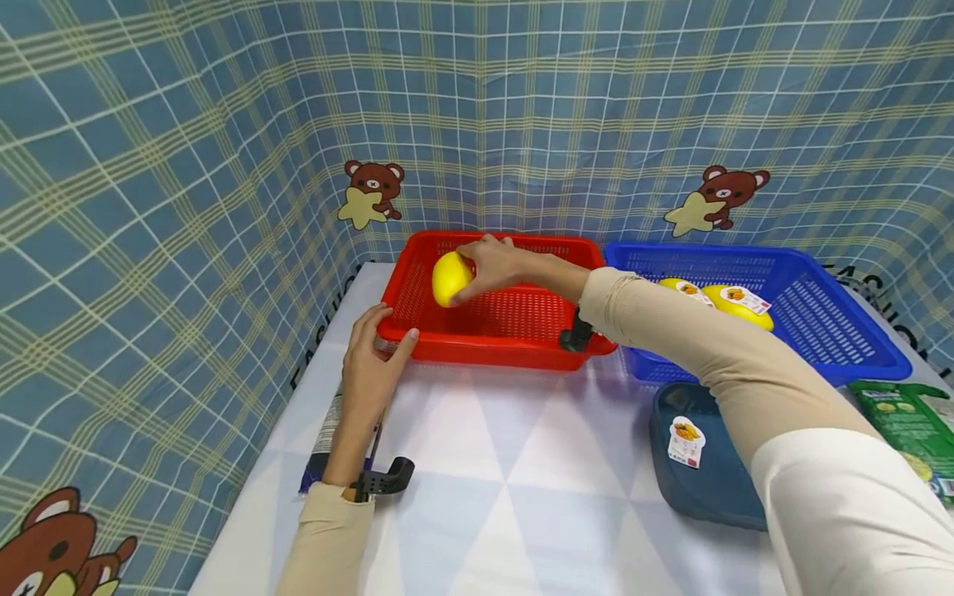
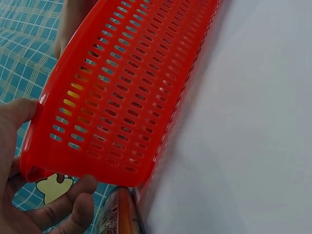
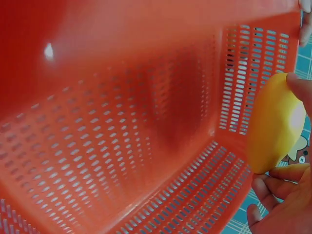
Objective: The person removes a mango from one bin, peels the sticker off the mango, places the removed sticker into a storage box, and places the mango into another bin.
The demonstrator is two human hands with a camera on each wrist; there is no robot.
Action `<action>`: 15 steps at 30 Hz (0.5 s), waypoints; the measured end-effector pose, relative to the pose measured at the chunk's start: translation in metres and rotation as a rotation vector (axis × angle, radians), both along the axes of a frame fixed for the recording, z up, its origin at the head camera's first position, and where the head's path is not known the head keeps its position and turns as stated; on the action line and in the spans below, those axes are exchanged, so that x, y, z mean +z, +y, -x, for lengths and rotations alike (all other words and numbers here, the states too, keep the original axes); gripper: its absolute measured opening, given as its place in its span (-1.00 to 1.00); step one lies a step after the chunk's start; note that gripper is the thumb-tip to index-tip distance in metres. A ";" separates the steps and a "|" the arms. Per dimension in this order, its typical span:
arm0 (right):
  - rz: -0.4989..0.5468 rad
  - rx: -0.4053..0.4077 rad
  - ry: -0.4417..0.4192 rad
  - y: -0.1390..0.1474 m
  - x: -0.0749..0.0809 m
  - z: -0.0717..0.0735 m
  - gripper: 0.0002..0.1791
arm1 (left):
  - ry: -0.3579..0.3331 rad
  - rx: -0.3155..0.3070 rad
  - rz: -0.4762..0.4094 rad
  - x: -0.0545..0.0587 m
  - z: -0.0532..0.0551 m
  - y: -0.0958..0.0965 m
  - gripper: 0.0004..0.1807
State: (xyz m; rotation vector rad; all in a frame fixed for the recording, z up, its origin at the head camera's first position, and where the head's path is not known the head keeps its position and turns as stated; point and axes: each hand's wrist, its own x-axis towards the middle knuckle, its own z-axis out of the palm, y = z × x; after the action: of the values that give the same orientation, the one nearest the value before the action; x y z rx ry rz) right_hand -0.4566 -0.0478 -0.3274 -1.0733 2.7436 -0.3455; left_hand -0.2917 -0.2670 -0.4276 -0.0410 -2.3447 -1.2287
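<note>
My right hand (image 1: pixel 492 263) pinches a yellow mango-shaped fruit (image 1: pixel 451 280) between thumb and fingers, over the left part of a red perforated basket (image 1: pixel 492 354). In the right wrist view, the smooth yellow fruit (image 3: pixel 273 126) is held near its ends above the basket's slotted wall. No other thing shows inside this basket. My left hand (image 1: pixel 370 364) grips the rim at the basket's near left corner, its digits spread around that corner. The left wrist view shows these fingers (image 2: pixel 73 202) against the red rim.
To the right, a blue basket (image 1: pixel 842 331) holds yellow fruits (image 1: pixel 734 306) with stickers. A dark blue-grey container (image 1: pixel 715 488) with a sticker stands nearer. A green packet (image 1: pixel 913 430) lies at the right edge. Another packet (image 1: pixel 324 430) lies partly behind my left forearm. Checked cloth hangs behind.
</note>
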 end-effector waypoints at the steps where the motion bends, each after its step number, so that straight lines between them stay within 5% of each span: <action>1: 0.003 -0.001 0.003 -0.002 0.001 0.002 0.14 | 0.002 0.002 -0.001 0.001 0.000 0.000 -0.33; 15: -0.086 0.024 0.080 -0.009 -0.021 0.026 0.15 | 0.003 -0.005 -0.021 0.000 -0.001 0.001 -0.34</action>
State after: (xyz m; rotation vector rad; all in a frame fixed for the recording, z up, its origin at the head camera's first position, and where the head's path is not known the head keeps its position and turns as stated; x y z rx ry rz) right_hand -0.4823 -0.0573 -0.3488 -1.1198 2.7843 -0.1825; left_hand -0.2904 -0.2665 -0.4274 -0.0417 -2.3306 -1.2542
